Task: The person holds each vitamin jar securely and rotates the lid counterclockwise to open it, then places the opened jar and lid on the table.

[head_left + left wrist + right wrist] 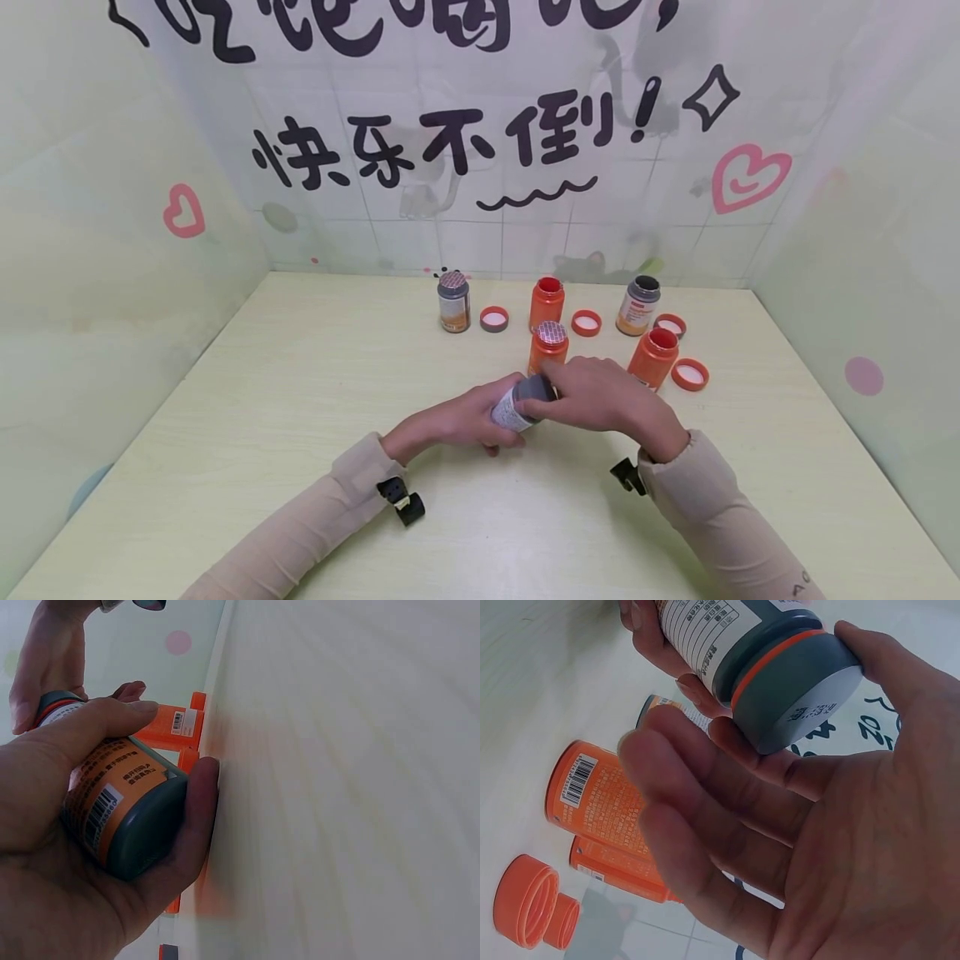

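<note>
A dark grey bottle [510,413] with a white and orange label lies tilted in my left hand [476,417], which grips it round the body. Its dark grey cap [799,690], with an orange ring beneath, is still on the bottle. My right hand [600,396] pinches that cap between thumb and index finger; its other fingers are loosely bent beside it in the right wrist view. Just behind the hands stands an orange bottle [550,353] with a foil-sealed mouth, partly hidden by the right hand. Another orange bottle [651,363], uncapped, is right of it.
Farther back stand a foil-sealed grey bottle [453,310], an uncapped orange bottle [546,308] and an uncapped grey bottle [636,312]. Loose caps lie beside them: one grey-rimmed [493,327], others orange [586,323] [690,375]. A printed curtain [465,242] hangs behind the table.
</note>
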`<action>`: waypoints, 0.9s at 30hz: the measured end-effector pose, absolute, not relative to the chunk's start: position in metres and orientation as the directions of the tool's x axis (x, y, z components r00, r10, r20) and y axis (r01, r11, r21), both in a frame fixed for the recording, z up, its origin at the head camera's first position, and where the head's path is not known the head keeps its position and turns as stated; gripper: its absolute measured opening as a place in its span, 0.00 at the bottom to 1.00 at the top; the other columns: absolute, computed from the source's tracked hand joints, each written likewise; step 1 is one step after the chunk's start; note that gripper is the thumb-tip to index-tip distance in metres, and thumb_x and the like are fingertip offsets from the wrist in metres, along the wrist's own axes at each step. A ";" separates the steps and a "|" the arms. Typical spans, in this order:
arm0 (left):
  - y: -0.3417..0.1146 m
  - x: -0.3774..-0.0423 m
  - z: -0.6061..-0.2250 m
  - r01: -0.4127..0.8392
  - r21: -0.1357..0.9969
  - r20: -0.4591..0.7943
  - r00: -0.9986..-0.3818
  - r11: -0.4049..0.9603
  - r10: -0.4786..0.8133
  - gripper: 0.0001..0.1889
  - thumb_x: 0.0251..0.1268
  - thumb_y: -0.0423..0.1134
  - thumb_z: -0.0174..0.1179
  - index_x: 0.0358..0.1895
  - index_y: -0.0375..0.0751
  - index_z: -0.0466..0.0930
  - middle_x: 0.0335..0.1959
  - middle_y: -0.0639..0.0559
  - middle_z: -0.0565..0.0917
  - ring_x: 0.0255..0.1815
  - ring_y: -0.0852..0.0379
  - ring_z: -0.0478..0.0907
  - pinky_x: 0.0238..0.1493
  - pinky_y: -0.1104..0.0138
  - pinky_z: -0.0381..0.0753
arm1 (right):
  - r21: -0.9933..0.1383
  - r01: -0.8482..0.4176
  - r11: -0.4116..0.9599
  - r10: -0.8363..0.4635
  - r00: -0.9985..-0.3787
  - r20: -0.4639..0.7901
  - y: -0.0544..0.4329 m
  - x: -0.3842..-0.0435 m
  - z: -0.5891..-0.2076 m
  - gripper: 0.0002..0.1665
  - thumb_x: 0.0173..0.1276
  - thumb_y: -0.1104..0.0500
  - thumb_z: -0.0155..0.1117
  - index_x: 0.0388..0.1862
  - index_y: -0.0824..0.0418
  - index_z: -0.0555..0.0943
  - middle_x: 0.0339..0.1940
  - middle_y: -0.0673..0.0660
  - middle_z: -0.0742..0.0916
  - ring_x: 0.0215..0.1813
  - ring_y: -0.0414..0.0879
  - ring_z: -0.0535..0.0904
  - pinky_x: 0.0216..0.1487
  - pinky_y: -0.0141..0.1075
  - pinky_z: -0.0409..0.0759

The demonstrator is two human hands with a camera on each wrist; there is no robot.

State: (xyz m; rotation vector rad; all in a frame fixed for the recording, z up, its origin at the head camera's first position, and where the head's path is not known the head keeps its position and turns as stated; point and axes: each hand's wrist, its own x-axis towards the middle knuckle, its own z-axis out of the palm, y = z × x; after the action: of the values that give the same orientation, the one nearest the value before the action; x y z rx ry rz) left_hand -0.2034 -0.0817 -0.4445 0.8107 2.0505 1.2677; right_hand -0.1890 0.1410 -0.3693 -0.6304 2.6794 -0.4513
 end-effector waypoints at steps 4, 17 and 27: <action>-0.082 -0.203 -0.444 0.186 0.911 -0.169 -0.644 0.367 0.746 0.31 0.65 0.35 0.69 0.67 0.54 0.65 0.56 0.47 0.76 0.49 0.49 0.79 0.35 0.60 0.89 | -0.373 -0.384 0.844 -0.492 -0.831 -0.259 0.141 -0.190 -0.369 0.31 0.65 0.29 0.64 0.53 0.50 0.76 0.31 0.49 0.81 0.33 0.45 0.78 0.32 0.36 0.76; -0.081 -0.203 -0.443 0.191 0.908 -0.170 -0.647 0.374 0.743 0.29 0.64 0.35 0.69 0.65 0.53 0.65 0.54 0.46 0.76 0.46 0.50 0.80 0.35 0.60 0.90 | -0.385 -0.426 0.818 -0.533 -0.814 -0.231 0.142 -0.188 -0.368 0.32 0.64 0.33 0.69 0.59 0.47 0.74 0.35 0.47 0.83 0.36 0.44 0.79 0.36 0.36 0.78; -0.082 -0.203 -0.444 0.183 0.918 -0.162 -0.638 0.353 0.753 0.31 0.65 0.34 0.68 0.68 0.52 0.65 0.55 0.46 0.77 0.45 0.50 0.80 0.34 0.61 0.88 | -0.362 -0.363 0.858 -0.460 -0.857 -0.232 0.140 -0.187 -0.368 0.31 0.64 0.23 0.60 0.42 0.47 0.79 0.22 0.49 0.79 0.27 0.45 0.76 0.28 0.36 0.71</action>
State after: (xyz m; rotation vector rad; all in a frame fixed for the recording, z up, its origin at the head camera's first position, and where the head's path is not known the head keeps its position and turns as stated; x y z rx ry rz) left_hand -0.2031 -0.0817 -0.4442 0.8117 2.0394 1.2766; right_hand -0.1868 0.1404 -0.3677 -0.6193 2.7217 -0.4429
